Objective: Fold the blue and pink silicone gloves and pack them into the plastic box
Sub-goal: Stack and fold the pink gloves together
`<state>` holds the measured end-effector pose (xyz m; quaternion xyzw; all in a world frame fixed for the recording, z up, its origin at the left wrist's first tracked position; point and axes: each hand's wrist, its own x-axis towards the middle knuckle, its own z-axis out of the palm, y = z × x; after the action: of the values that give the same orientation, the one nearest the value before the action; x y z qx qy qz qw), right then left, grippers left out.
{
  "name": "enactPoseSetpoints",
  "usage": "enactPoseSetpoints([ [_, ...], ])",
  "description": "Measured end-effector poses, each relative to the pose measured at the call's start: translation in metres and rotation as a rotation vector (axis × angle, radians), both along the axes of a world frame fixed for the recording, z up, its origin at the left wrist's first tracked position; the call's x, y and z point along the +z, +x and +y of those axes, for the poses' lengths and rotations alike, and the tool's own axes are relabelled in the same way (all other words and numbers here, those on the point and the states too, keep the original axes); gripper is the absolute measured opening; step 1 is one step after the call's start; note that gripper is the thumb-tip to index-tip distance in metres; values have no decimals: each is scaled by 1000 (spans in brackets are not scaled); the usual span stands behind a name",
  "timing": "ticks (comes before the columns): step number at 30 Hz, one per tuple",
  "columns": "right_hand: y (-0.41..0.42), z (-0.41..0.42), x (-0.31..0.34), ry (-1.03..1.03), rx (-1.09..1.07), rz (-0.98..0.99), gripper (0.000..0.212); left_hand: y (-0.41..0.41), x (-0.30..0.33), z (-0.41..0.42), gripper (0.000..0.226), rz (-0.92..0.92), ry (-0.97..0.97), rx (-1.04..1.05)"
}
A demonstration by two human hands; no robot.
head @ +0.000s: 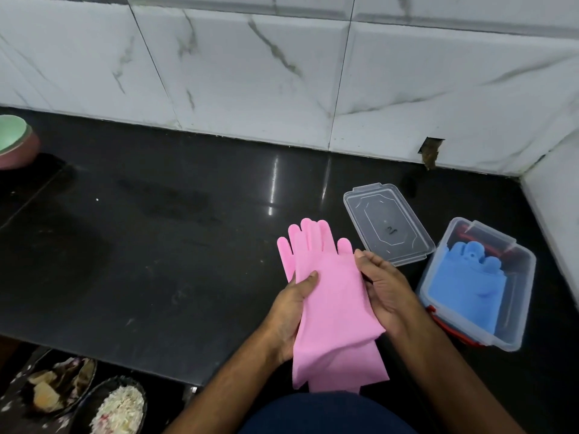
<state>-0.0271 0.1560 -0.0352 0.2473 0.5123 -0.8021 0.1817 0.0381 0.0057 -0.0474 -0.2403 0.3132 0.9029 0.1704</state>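
1. your left hand and right hand grip the pink gloves by their side edges, above the tabletop.
2. they look soft, floppy and light; hold near the cuffs to fold.
3. the blue gloves already lie in the plastic box.

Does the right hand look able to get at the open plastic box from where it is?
Probably yes. The plastic box stands open just right of the right hand, its lid lying aside, nothing between them. But that hand is holding the pink gloves and the blue gloves are already inside.
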Motion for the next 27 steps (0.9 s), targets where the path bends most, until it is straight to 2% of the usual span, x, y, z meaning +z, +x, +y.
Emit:
enactPoseSetpoints([
  [2,-1,1,2,-17,3,-40,38,-2,-2,-1,49,22,31,29],
  [4,-1,2,7,-84,141,-120,43,-6,-4,-2,55,28,27,38],
  [7,0,1,16,-143,306,-119,41,-10,-3,-4,58,49,31,44],
  [9,-3,0,19,-15,323,51,35,-11,0,-3,57,66,29,36],
  [12,-14,1,16,399,338,343,36,-15,2,-2,47,121,-60,54],
  [15,-23,3,-7,731,383,377,42,-17,-12,-3,35,83,-344,85],
  [18,-20,3,-30,854,412,382,42,-13,-24,-5,33,45,-459,69],
  [27,-24,-4,-33,993,463,569,39,-8,-36,-8,35,76,-425,134],
])
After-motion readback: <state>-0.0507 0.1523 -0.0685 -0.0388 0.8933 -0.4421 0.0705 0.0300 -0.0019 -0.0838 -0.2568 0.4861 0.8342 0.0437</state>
